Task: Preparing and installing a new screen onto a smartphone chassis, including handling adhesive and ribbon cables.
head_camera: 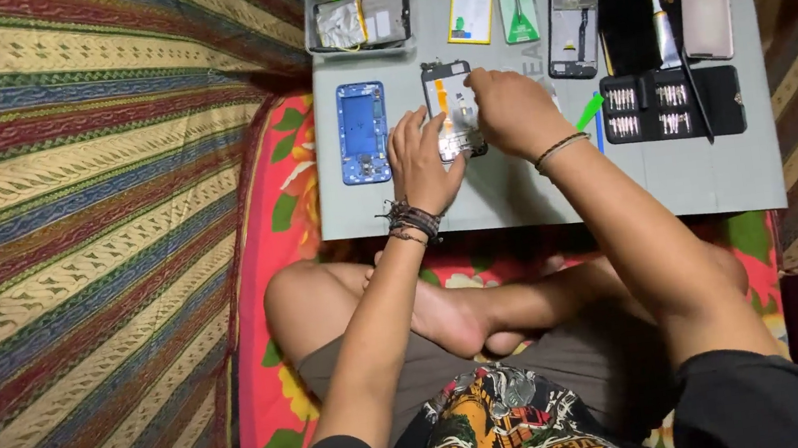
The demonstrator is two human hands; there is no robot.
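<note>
Table [517, 205]: plain pale grey.
Phone frame [363, 132]: bright blue.
Tool case [672, 105]: black, rows of silver bits.
Back cover [705, 11]: dusty pink.
Card [519, 17]: green.
Wall cloth [65, 192]: stripes of maroon, cream, blue, green.
Mat [260, 230]: red with green leaves, yellow flowers.
Shorts [594, 357]: grey-brown.
Wristbands [412, 220]: dark, beaded.

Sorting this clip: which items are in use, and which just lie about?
In use: opened phone, held by left hand and right hand.

Lying about: blue phone frame, clear tray, bit case, pink back cover, grey mat.
</note>
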